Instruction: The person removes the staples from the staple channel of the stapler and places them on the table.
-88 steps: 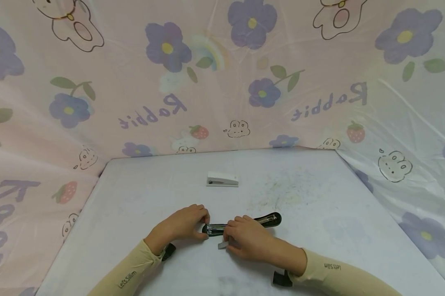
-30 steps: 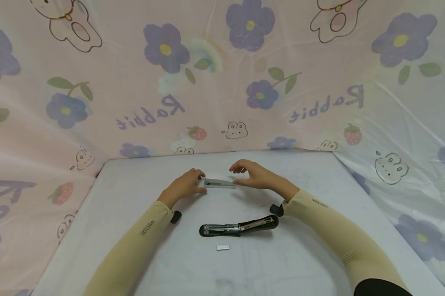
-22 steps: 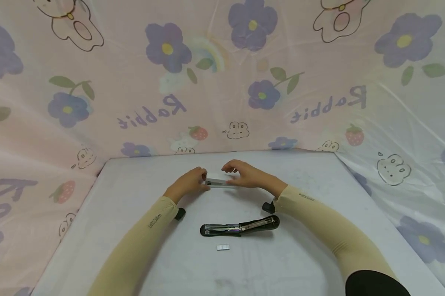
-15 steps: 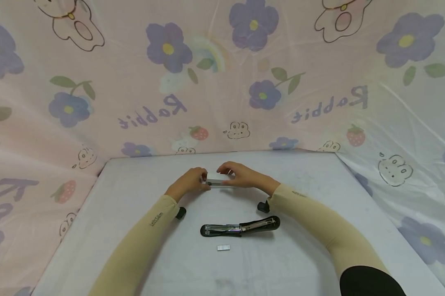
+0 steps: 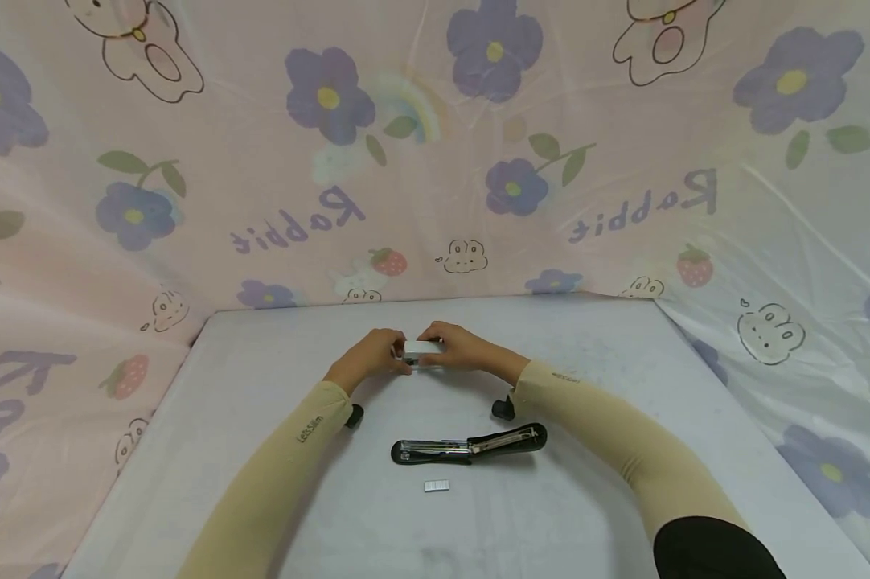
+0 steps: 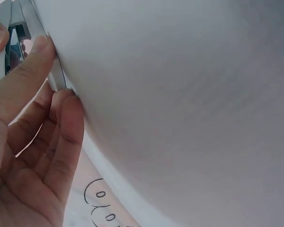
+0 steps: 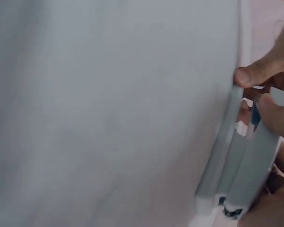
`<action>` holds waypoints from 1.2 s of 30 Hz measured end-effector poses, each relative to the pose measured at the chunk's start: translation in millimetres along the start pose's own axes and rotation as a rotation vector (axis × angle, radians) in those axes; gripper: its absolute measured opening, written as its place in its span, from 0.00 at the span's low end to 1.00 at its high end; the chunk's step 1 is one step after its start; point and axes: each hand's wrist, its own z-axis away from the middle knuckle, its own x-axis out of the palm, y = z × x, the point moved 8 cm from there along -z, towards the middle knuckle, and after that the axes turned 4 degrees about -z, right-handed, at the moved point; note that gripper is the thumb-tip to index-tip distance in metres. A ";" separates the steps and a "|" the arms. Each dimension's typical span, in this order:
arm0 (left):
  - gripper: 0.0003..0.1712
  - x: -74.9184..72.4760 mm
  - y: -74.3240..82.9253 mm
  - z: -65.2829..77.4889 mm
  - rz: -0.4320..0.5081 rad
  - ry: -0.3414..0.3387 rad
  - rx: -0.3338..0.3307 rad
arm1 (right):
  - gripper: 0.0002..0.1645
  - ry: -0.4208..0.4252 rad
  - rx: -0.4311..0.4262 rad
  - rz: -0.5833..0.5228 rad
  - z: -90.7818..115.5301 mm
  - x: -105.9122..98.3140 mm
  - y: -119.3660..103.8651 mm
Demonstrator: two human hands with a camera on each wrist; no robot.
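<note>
A white stapler [image 5: 423,347] sits toward the back of the table between both hands. My left hand [image 5: 372,354] holds its left end; in the left wrist view the thumb lies along the base [image 6: 57,78] and the fingers bend behind it. My right hand [image 5: 462,347] grips the upper arm of the stapler [image 7: 255,165] between thumb and fingers. In the right wrist view a gap shows between that arm and the base. Nearer the front lies a black stapler [image 5: 435,452], folded open with its metal track showing. A short strip of staples [image 5: 437,486] rests just in front of it.
The white tabletop [image 5: 261,338] ends at a pink curtain [image 5: 420,177] printed with flowers and rabbits. Beige sleeves [image 5: 594,426] cover both forearms, and a small black device [image 5: 503,408] is worn at the right wrist.
Both hands have left the black stapler and moved back to the white one. The staple strip was let go onto the table. Most recently, my right hand slid left and took hold of the white stapler.
</note>
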 end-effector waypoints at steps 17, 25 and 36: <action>0.22 1.8 6.8 -0.4 -0.054 -0.003 -0.021 | 0.26 0.070 0.050 -0.217 13.1 -11.8 9.8; 0.23 0.0 13.3 5.2 -0.060 0.019 -0.037 | 0.24 0.157 -0.069 -0.150 25.0 -28.8 -4.6; 0.22 2.9 13.5 4.8 -0.092 0.023 -0.023 | 0.21 0.250 -0.064 -0.188 44.6 -45.7 6.5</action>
